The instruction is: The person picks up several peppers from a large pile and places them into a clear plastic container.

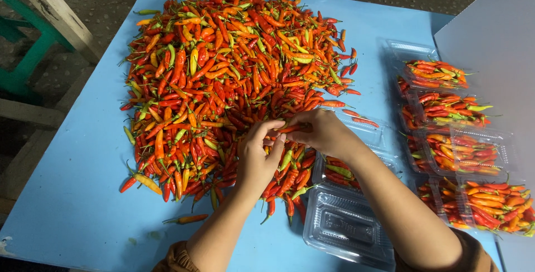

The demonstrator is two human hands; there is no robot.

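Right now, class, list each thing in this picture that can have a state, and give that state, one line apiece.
Left hand: fingers pinching a chilli.
Right hand: pinching the same chilli.
Chilli: held between both hands.
Chilli pile: heaped loose on the blue table.
Open clear box: lid open, partly filled.
Packed boxes: filled, stacked at the side.

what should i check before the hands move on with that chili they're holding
1. Chili held between both hands: ok, the left hand and the right hand pinch it together.
2. Open clear container within reach under the right forearm: ok, a few chilies already lie in it.
3. Its lid folded open: ok.
4. Chili pile kept on the blue table: ok, one stray lies apart near the front.
5. Filled packs closed: cannot tell.
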